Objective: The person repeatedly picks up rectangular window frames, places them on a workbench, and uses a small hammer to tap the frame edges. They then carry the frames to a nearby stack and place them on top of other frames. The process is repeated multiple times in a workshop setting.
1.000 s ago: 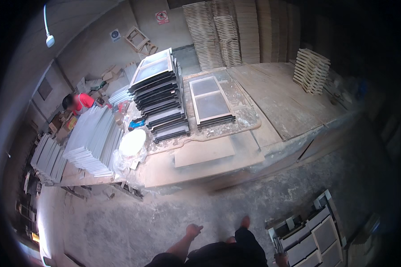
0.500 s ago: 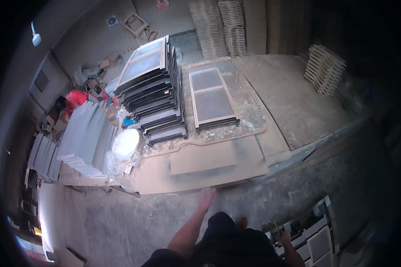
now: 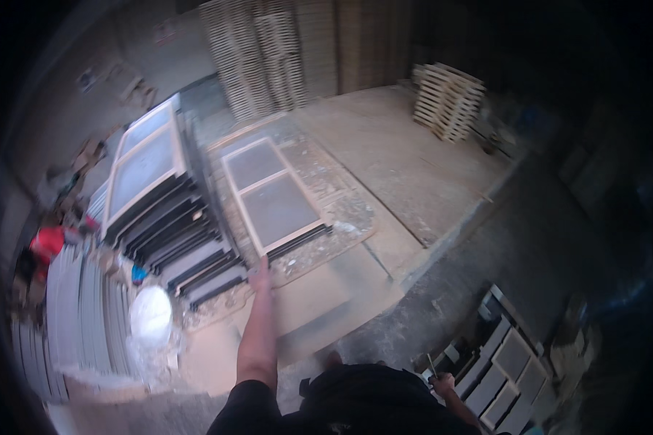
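The left hand [image 3: 259,274] was stretched over the bench [image 3: 406,174], to the near left corner of a two-panel frame [image 3: 279,206]; its fingers were blurred, and neither their opening nor any hold on the frame could be told. The right hand [image 3: 443,382] was held low on the other side, its fingers curled round a thin rod [image 3: 431,364], beside a group of panelled frames [image 3: 514,373] set near the floor [image 3: 392,357].

The two-panel frame was laid flat on a work board [image 3: 348,206], whose surface was mottled and strewn with pale flecks. Its light wooden rim was backed by a dark edge. In front, a smooth tan sheet [image 3: 334,286] was marked by dark smudges. To the left, dark-edged frames [image 3: 170,235] were piled high, and a round white thing [image 3: 151,315] was surrounded by clear plastic. Farther left, grey panels [image 3: 87,312] were stacked, with a person in red [image 3: 48,243] partly seen beyond.

At the bench's far right, pale slats [image 3: 450,101] were piled crosswise. Taller stacks [image 3: 257,61] were ranged behind, against a grey wall [image 3: 145,43], and the room's right side was sunk in shadow.
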`<state>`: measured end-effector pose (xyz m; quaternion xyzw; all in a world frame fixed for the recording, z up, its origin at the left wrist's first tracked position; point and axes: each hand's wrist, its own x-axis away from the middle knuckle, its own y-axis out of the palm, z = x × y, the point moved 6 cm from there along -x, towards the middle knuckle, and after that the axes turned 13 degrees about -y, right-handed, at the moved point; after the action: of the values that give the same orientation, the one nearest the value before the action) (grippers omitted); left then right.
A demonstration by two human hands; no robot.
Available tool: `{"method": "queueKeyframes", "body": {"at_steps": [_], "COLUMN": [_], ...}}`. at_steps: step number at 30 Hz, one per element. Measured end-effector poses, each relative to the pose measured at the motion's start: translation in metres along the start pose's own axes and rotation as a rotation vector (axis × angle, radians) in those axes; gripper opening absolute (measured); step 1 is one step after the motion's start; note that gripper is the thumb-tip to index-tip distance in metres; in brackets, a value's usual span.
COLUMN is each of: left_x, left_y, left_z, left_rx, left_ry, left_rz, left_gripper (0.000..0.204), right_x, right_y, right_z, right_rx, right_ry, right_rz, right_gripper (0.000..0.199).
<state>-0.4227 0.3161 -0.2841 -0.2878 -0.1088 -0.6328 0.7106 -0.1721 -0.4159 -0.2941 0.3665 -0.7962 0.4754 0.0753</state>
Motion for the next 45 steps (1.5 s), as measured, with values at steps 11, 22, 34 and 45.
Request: {"method": "queueKeyframes", "body": {"at_steps": [11,22,34,45], "left_x": [-0.023,-0.019,0.081,0.033], "left_y": [0.039,0.046,0.027,0.053], "left_z": [0.021,0.016,-0.058,-0.022], "left_rx": [0.074,0.071,0.098,0.153], "left_ry": [-0.133,-0.382,-0.436,-0.356], "left_rz": [-0.151,-0.345,-0.764,-0.729], "left_gripper": [0.064,0.063,0.045,0.043], "right_x": [0.095,0.044,0.038,0.061], "right_y": [0.063,0.038,0.049,0.048], "right_z": [0.029,-0.040,-0.047,-0.013], "right_rx": [0.065,0.067,0.084,0.091], "right_ry": [0.261,0.124,0.075,0.169], "right_rz": [-0.062,-0.075,-0.130,-0.099], "right_gripper": [0.043,0.041,0.041,0.043]}}
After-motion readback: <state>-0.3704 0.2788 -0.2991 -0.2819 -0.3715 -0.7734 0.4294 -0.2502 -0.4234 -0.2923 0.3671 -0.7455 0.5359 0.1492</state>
